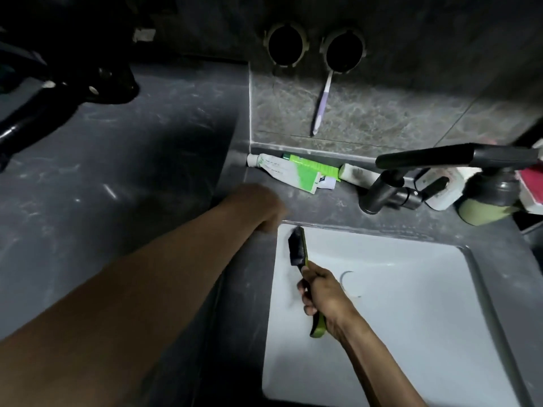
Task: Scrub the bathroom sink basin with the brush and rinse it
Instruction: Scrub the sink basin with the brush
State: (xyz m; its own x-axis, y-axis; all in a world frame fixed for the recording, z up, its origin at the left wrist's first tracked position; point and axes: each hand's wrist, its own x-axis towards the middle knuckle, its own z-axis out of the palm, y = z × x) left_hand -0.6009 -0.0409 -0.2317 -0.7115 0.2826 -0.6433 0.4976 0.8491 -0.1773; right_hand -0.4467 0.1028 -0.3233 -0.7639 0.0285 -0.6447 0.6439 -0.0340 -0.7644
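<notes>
Two hands at a white sink (pixel 411 304). The right hand (pixel 321 298) grips the green handle of the brush (pixel 297 248), whose dark bristles lie against the sink's far left inner corner. The left hand (pixel 261 207) rests on the grey counter (pixel 117 171) just outside that same corner; it is blurred, so clenched or relaxed cannot be told. Behind the sink are a black faucet (pixel 390 186), a toothpaste tube (pixel 282 171) lying flat, and a toothbrush (pixel 321 104) hanging on the wall.
</notes>
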